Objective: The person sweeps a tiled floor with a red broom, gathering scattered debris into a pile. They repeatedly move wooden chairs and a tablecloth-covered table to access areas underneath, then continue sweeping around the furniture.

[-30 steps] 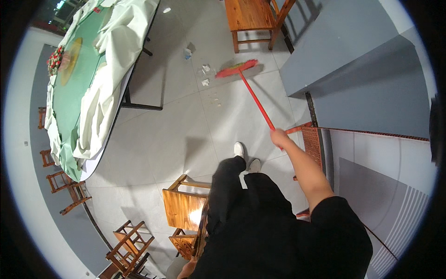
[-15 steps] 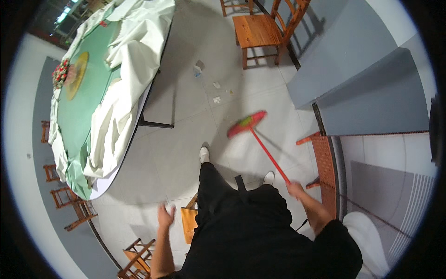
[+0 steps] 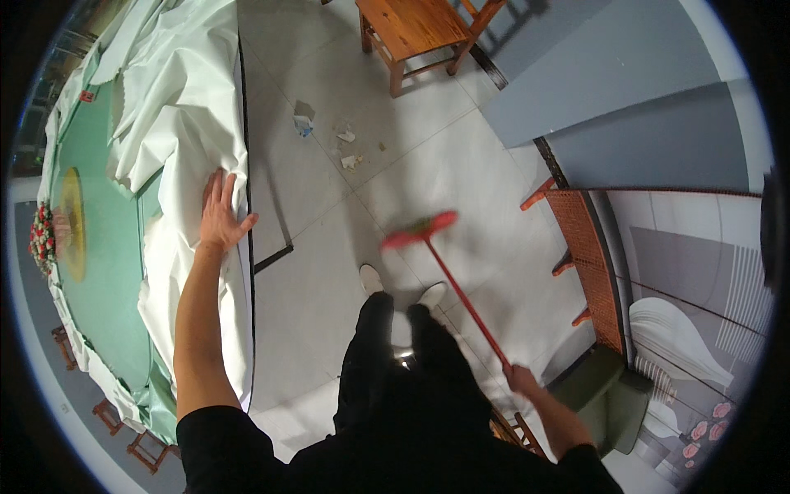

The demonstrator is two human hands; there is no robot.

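Note:
My right hand is closed round the upper end of a broom's red handle. The broom's red head, slightly blurred, is at the floor ahead of my shoes. My left hand lies with fingers apart on a bunched white tablecloth, close to the edge of the large table at left. Beyond the broom, litter is scattered on the tiles: a crumpled white paper scrap, another white scrap and a blue-and-white wrapper.
The table bears a green cover, a yellow disc and red flowers. A table leg reaches the floor. A wooden chair stands far ahead. Right are a grey wall block, a brown woven panel and an olive seat.
I have stepped forward, and the table and litter appear closer. My left hand has moved up from beside me onto the white tablecloth. The broom head has shifted slightly left in view.

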